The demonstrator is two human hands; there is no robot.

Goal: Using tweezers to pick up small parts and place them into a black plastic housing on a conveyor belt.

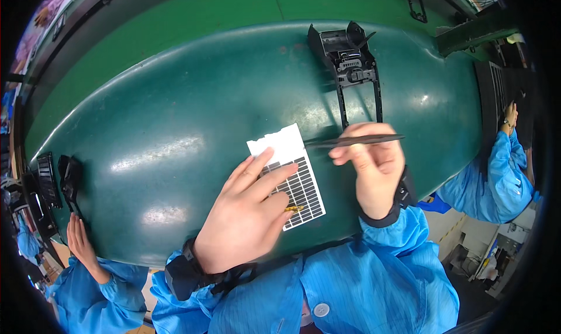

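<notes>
A white sheet of small black rectangular labels (305, 188), with a bare white top part and a ragged upper edge, lies on the green table. My left hand (239, 220) rests across its left side, two fingers stretched over the labels. Its curled index finger and thumb close on a small yellow-and-black thing (294, 208), whose kind I cannot make out. My right hand (377, 176) grips dark tweezers (362, 140) just right of the sheet. The tweezers lie nearly level, with their tips by the sheet's upper right edge. Whether the tips hold a label is too small to tell.
Beyond my right hand a black plastic frame (353, 68) with two long legs lies on the green table (175, 112). Black parts (69, 176) sit at the left end beside another person's hand (80, 240). At the right, another person's hand (510, 118) works by a dark panel.
</notes>
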